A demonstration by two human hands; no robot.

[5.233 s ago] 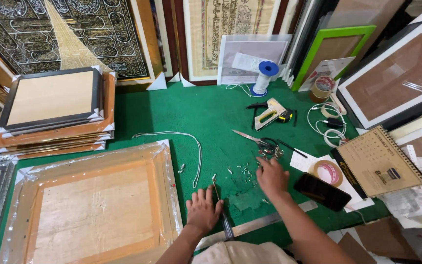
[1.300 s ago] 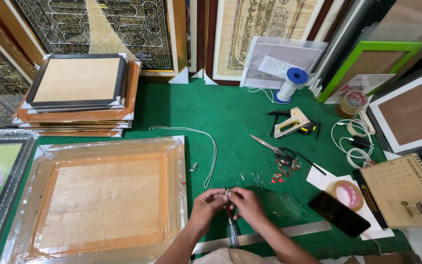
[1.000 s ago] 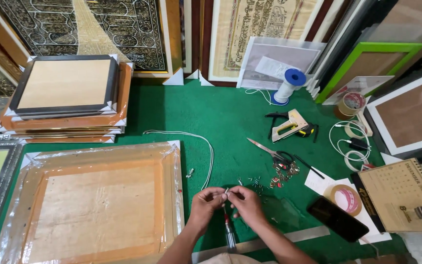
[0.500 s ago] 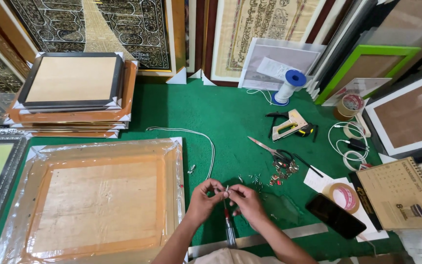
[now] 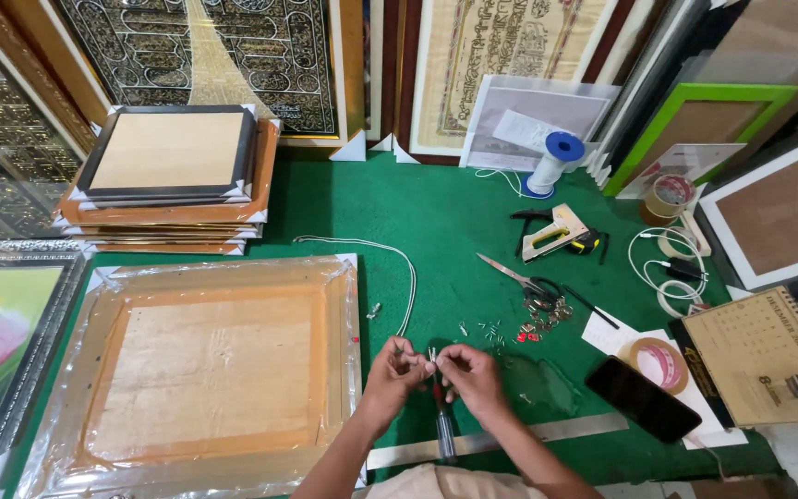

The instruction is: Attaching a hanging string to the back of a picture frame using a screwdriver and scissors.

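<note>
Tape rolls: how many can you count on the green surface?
2: a brown tape roll at far right by the green frame, a wider tape roll beside the black phone. Others may be hidden.

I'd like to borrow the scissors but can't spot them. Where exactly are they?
Start at the blue-topped spool of cord standing at the back of the green mat. Come toward the person, past the staple gun. The scissors lie flat there, blades pointing up-left, handles beside a small heap of metal hooks.
</note>
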